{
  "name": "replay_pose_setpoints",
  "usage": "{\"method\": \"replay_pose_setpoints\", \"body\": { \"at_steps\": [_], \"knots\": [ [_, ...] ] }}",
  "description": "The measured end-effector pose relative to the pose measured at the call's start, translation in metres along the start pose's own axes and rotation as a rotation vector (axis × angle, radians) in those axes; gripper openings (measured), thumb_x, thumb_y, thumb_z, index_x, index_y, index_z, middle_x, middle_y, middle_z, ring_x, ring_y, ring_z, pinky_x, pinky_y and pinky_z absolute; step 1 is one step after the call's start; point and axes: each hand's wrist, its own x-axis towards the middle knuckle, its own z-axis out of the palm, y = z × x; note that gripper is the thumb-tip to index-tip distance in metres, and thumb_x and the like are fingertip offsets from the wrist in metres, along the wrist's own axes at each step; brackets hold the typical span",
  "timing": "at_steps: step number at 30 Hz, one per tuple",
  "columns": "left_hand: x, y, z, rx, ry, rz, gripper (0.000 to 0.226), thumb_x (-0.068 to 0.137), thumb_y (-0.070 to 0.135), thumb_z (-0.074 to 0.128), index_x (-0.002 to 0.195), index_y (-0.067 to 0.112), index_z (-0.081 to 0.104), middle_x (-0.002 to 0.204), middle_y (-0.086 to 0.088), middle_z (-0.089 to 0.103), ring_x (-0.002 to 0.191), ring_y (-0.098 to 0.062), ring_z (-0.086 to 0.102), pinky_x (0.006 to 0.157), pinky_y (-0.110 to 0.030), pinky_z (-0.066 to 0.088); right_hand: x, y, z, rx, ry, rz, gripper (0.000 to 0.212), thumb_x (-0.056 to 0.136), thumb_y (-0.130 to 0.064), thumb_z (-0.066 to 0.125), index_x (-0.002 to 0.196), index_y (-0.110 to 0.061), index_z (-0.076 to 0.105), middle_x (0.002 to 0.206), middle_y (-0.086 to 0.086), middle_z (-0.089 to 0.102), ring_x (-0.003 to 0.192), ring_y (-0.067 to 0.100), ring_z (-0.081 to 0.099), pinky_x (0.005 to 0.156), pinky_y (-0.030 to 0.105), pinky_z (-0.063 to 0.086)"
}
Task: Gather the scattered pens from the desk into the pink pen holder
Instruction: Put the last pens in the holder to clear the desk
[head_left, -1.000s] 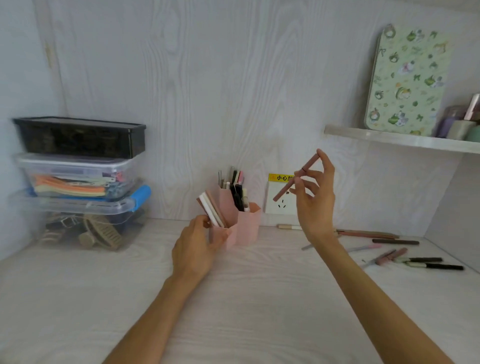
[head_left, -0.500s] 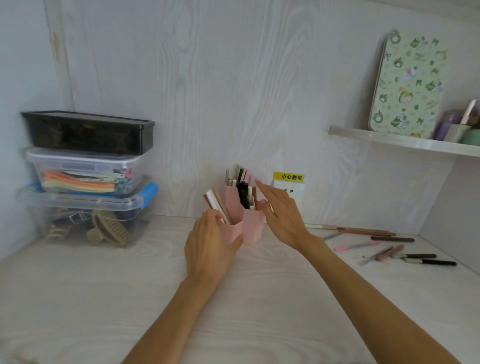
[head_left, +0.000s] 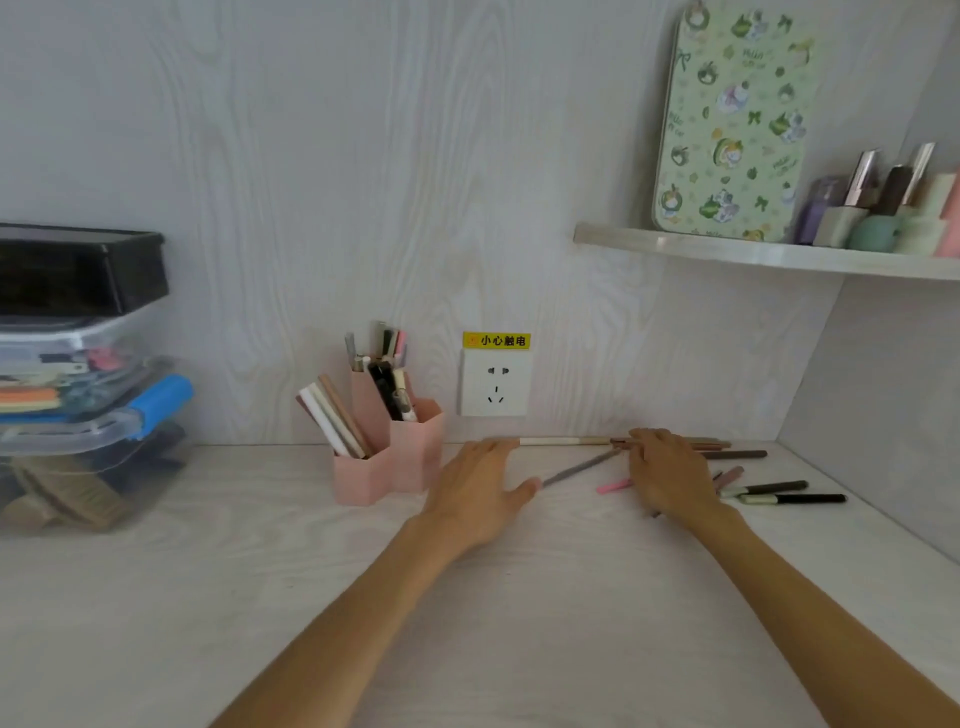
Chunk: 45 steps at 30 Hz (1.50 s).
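The pale wood-grain worktop fills the lower half of the view, with a matching wall behind it. At nine o'clock stands a stack of storage boxes, a black one on top of clear ones. At two o'clock a shelf carries a green patterned tin leaning on the wall and a few small bottles beside it. Just left of centre, against the wall, stands the pink pen holder, upright, its compartments already holding several pens and pencils. To its right on the wall is a white socket under a yellow label.

The left hand lies flat on the worktop just right of the holder, fingers straight and holding nothing, its thumb tip at the end of a grey pen. The right hand rests at three o'clock over the scattered pens, fingers extended and spread, reaching a long pale pencil that lies along the wall; whether it pinches anything I cannot tell. A pink pen lies just beside it.
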Motion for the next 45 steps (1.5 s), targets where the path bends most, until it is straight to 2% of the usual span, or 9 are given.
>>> {"method": "replay_pose_setpoints", "body": {
  "at_steps": [4, 7, 12, 21, 24, 28, 34, 41, 45],
  "knots": [
    [0.033, 0.002, 0.030, 0.164, -0.092, -0.020, 0.066, 0.093, 0.056, 0.033, 0.145, 0.015, 0.025, 0.152, -0.002, 0.028, 0.140, -0.019, 0.022, 0.110, -0.038, 0.022, 0.018, 0.019, 0.000, -0.030, -0.154, 0.037, 0.043, 0.097, -0.027, 0.027, 0.138, -0.017, 0.034, 0.148, 0.006, 0.032, 0.136, 0.025, 0.030, 0.113, 0.045, 0.024],
    [0.047, 0.001, 0.042, 0.254, -0.022, -0.041, 0.071, 0.087, 0.062, 0.038, 0.138, 0.012, 0.033, 0.143, -0.005, 0.037, 0.132, -0.023, 0.031, 0.105, -0.037, 0.027, 0.020, 0.021, 0.000, 0.036, -0.185, 0.058, 0.033, 0.096, -0.021, 0.028, 0.124, -0.008, 0.041, 0.136, 0.010, 0.039, 0.119, 0.027, 0.043, 0.103, 0.044, 0.028],
    [0.056, -0.001, 0.045, 0.283, 0.020, -0.080, 0.073, 0.080, 0.070, 0.040, 0.128, 0.015, 0.045, 0.127, -0.004, 0.045, 0.123, -0.022, 0.038, 0.098, -0.034, 0.032, 0.013, 0.013, -0.004, -0.020, -0.157, -0.024, 0.036, 0.096, -0.016, 0.031, 0.130, -0.008, 0.037, 0.136, 0.010, 0.035, 0.126, 0.025, 0.033, 0.102, 0.041, 0.025],
    [0.023, 0.005, 0.035, 0.434, 0.063, -0.102, 0.050, 0.093, 0.052, 0.034, 0.121, 0.013, 0.049, 0.126, -0.007, 0.053, 0.118, -0.025, 0.043, 0.096, -0.036, 0.033, -0.004, 0.010, 0.008, 0.127, -0.167, -0.019, 0.038, 0.089, -0.013, 0.036, 0.126, -0.018, 0.046, 0.133, 0.005, 0.042, 0.123, 0.021, 0.042, 0.108, 0.061, 0.025],
    [0.009, 0.008, 0.030, 0.490, 0.053, -0.132, 0.053, 0.094, 0.052, 0.031, 0.122, 0.011, 0.051, 0.127, -0.007, 0.050, 0.119, -0.026, 0.043, 0.098, -0.037, 0.033, -0.015, 0.009, 0.003, 0.148, -0.098, 0.009, 0.035, 0.086, -0.008, 0.039, 0.116, -0.022, 0.050, 0.121, -0.003, 0.047, 0.117, 0.016, 0.042, 0.110, 0.066, 0.013],
    [-0.001, 0.007, 0.023, 0.441, 0.058, -0.197, 0.058, 0.090, 0.058, 0.034, 0.121, 0.012, 0.051, 0.125, -0.007, 0.053, 0.118, -0.026, 0.043, 0.098, -0.036, 0.033, -0.025, 0.007, -0.004, 0.158, -0.091, -0.041, 0.034, 0.084, -0.005, 0.045, 0.116, -0.016, 0.054, 0.122, 0.008, 0.050, 0.115, 0.024, 0.044, 0.105, 0.040, 0.034],
    [-0.007, 0.002, 0.023, 0.239, 0.094, -0.142, 0.044, 0.090, 0.048, 0.042, 0.121, 0.019, 0.056, 0.125, -0.001, 0.056, 0.122, -0.024, 0.043, 0.099, -0.034, 0.034, -0.041, -0.026, 0.001, 0.360, -0.159, -0.244, 0.041, 0.083, 0.001, 0.050, 0.120, -0.015, 0.056, 0.117, 0.008, 0.058, 0.112, 0.021, 0.052, 0.097, 0.023, 0.038],
    [-0.032, -0.020, 0.009, 0.198, 0.124, -0.031, 0.036, 0.094, 0.035, 0.042, 0.123, 0.022, 0.059, 0.137, 0.005, 0.048, 0.129, -0.018, 0.035, 0.102, -0.028, 0.030, -0.057, -0.076, 0.021, 0.516, -0.111, -0.371, 0.040, 0.076, 0.007, 0.048, 0.103, -0.016, 0.066, 0.105, 0.004, 0.068, 0.101, 0.015, 0.060, 0.092, 0.023, 0.046],
    [-0.042, -0.032, -0.006, 0.149, 0.104, -0.037, 0.032, 0.097, 0.029, 0.040, 0.108, 0.019, 0.068, 0.120, 0.002, 0.062, 0.114, -0.018, 0.050, 0.095, -0.032, 0.041, -0.053, -0.082, 0.023, 0.397, -0.073, -0.439, 0.030, 0.079, -0.004, 0.053, 0.098, -0.022, 0.067, 0.102, 0.000, 0.067, 0.099, 0.018, 0.060, 0.086, 0.032, 0.047]
  ]
}}
